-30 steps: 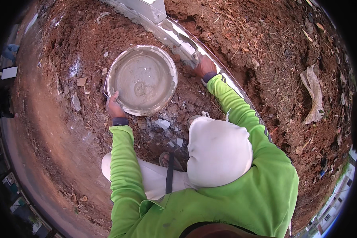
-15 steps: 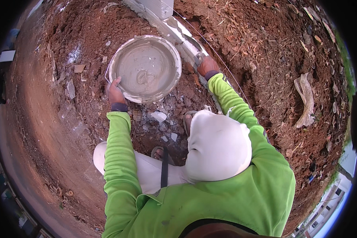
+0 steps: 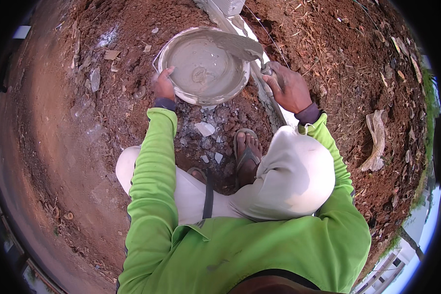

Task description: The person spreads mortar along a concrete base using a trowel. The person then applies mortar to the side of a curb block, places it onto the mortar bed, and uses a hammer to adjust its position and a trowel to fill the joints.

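A round bucket (image 3: 213, 100) with a pale, smeared rim stands on the soil ahead of me, grey wet mortar (image 3: 196, 59) inside it. My left hand (image 3: 164, 84) grips its near-left rim, the thumb over the edge and the other fingers mostly hidden outside. In my right hand (image 3: 290, 87) is a trowel (image 3: 237, 45), held by the handle. Its mortar-coated blade points left across the bucket's far-right rim, partly above the mortar. Whether the blade touches the rim I cannot tell.
Beyond the bucket, a low mortar-topped wall strip (image 3: 267, 95) runs diagonally to a pale block (image 3: 229, 6). A thin string line (image 3: 265, 33) stretches beside it. White broken pieces (image 3: 204, 129) lie by my sandalled foot (image 3: 247, 149). Reddish soil holds dry leaves and a crumpled pale sheet (image 3: 375, 140).
My right hand has brought the trowel from the wall strip back to the bucket, its blade now over the rim. My left hand keeps its hold. The view has shifted slightly.
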Tool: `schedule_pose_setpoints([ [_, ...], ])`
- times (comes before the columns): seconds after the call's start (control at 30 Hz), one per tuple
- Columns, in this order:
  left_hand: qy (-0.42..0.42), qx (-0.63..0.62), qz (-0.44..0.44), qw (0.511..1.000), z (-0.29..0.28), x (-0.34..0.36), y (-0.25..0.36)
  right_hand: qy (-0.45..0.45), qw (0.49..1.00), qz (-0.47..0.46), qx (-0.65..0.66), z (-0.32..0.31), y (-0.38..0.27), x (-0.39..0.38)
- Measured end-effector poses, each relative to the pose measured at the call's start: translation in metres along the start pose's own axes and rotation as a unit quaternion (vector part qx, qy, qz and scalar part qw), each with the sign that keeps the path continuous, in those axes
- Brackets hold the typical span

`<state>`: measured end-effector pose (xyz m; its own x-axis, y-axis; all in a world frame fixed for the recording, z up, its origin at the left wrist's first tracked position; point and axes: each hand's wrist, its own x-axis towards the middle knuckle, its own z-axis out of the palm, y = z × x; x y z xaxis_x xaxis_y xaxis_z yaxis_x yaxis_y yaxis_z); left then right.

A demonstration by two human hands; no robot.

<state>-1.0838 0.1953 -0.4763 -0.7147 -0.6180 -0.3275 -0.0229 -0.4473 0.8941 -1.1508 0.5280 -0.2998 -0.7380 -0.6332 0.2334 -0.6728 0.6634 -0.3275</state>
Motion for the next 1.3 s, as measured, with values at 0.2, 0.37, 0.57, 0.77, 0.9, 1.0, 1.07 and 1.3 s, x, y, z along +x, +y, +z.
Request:
schedule_pose_setpoints([
  [0.2,0.011,-0.015,0.023,1.0,0.007,-0.013,0.01,-0.213,0.945,-0.009,-0.25,-0.001,-0.041,0.071],
  [0.37,0.033,-0.014,0.024,0.999,0.001,0.001,-0.004,-0.35,0.918,-0.073,-0.172,0.026,-0.045,0.073],
  [0.57,0.005,-0.05,0.035,0.998,0.009,-0.013,0.008,-0.308,0.871,0.197,0.328,0.027,0.0,0.02],
  [0.77,-0.008,-0.044,0.036,0.998,-0.002,-0.005,0.001,-0.233,0.692,0.325,0.601,0.032,0.0,-0.02],
  [0.9,0.023,-0.001,0.042,0.999,-0.004,-0.008,0.003,-0.142,0.682,0.371,0.614,0.04,0.028,-0.026],
  [1.0,0.022,0.005,0.026,0.999,0.006,-0.016,0.011,-0.112,0.664,0.446,0.59,0.065,0.068,-0.02],
  [1.07,0.019,0.026,0.026,0.999,0.008,-0.016,0.012,-0.102,0.741,0.45,0.487,0.091,0.098,-0.011],
  [1.3,0.036,0.054,0.062,0.996,-0.029,0.009,-0.01,-0.052,0.928,0.364,0.058,0.16,0.127,0.082],
])
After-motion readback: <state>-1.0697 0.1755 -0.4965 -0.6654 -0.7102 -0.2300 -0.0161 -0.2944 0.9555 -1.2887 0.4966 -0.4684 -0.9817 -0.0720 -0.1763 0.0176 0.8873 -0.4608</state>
